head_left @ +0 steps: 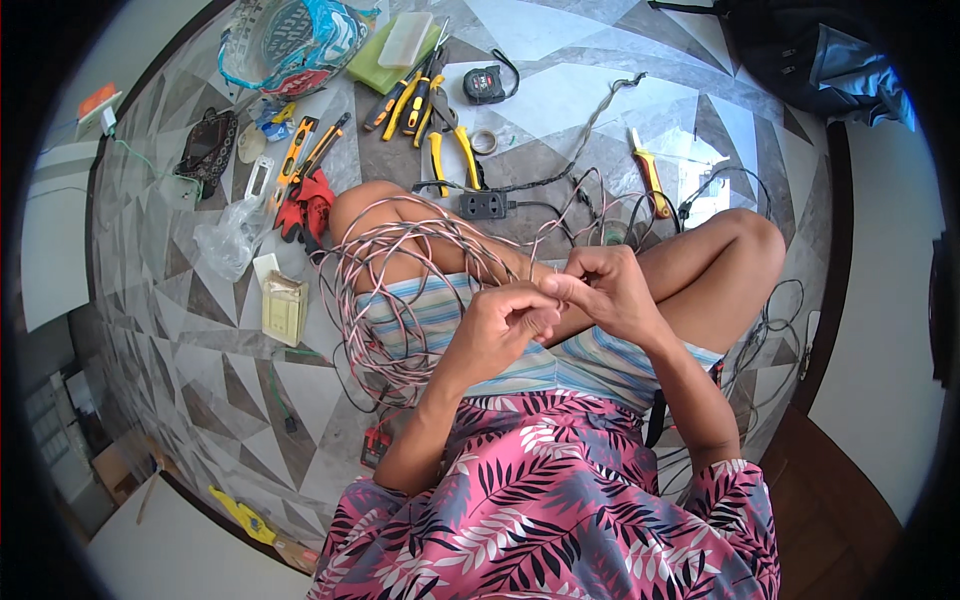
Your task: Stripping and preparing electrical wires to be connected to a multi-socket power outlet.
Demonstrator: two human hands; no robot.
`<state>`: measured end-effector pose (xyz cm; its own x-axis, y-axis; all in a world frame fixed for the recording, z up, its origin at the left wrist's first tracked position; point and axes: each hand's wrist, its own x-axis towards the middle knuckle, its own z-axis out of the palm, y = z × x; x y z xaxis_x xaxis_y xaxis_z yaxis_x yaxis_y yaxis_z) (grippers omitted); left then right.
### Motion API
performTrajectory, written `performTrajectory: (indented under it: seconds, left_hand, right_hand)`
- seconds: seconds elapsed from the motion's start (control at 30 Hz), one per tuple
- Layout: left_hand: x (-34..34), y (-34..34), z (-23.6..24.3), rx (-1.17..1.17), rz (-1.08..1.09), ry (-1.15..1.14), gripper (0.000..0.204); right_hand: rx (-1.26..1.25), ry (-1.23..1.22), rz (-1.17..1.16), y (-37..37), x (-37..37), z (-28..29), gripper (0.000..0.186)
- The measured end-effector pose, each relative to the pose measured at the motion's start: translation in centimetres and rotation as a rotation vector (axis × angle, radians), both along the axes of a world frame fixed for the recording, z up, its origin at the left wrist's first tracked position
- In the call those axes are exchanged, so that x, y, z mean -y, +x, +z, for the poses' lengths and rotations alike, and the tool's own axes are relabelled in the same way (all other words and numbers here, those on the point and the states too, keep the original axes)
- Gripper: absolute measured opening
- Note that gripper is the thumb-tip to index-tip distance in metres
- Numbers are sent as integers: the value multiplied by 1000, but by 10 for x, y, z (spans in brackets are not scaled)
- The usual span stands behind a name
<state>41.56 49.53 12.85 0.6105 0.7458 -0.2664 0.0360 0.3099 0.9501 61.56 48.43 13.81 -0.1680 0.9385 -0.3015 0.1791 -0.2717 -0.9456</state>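
My left hand [503,328] and my right hand [612,298] meet above my crossed legs, fingers pinched together. Between the fingertips they grip a thin electrical wire; its end is mostly hidden by the fingers. A large loose coil of pink and black electrical wire [385,345] drapes over my left knee and lap, and strands run from it toward my hands. Past my legs lies a black socket block [483,206] with a dark cord. Thin loose wires [597,200] spread on the floor just beyond the right hand.
Pliers [452,140], screwdrivers [402,100], a tape measure [484,85] and a tape roll [483,142] lie ahead. A yellow-handled knife [652,180] is farther right. Red-black gloves [306,205], cutters [295,150] and a switch plate [284,307] are left. A black bag [815,55] stands far right.
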Motion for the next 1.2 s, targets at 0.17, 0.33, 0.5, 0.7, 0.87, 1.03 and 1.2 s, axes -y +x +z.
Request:
performTrajectory:
  seconds: [0.17,0.33,0.5,0.7,0.87,1.03,1.2]
  left_hand:
    - [0,0,-1,-34,62,132,17]
    - [4,6,0,-126,196,138,15]
    - [1,10,10,-325,224,592,13]
    - [0,20,2,-120,417,-38,17]
    - [6,28,-7,58,492,-168,19]
    - [1,19,3,-60,314,45,21]
    - [-14,11,10,-178,203,272,17]
  right_hand:
    - [-76,12,-26,-5,5,6,23]
    - [96,261,80,2,2,15,11]
    - [358,369,97,-1,6,18,13]
    - [539,816,39,-19,11,9,15]
    - [501,591,-60,-17,13,13,14]
    - [522,439,-45,-10,14,22,14]
    - [682,646,-5,-14,8,19,12]
